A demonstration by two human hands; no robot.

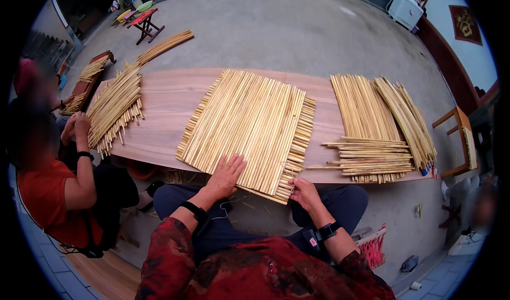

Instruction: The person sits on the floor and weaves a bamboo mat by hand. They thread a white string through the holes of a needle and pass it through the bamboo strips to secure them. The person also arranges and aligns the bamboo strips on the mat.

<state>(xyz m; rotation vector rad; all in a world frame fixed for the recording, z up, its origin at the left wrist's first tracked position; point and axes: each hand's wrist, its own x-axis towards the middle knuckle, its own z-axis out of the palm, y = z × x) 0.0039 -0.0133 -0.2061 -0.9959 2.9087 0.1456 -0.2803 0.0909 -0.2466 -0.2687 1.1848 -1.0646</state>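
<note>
Side by side, straight tan reed-like sticks form a flat mat [244,130] at the middle of the table, with a crosswise layer of sticks showing along its left and right edges. My left hand [226,175] lies flat on the mat's near edge, fingers stretched out. At the near right corner, my right hand [305,193] has its fingers drawn together by the stick ends. What it pinches, if anything, is too small to make out.
The wooden table [162,101] also bears a loose stick pile [118,103] at left and stacked sticks [366,109] at right. On my left, a person in an orange top [58,204] sits close. A wooden chair [458,140] stands beyond the right end.
</note>
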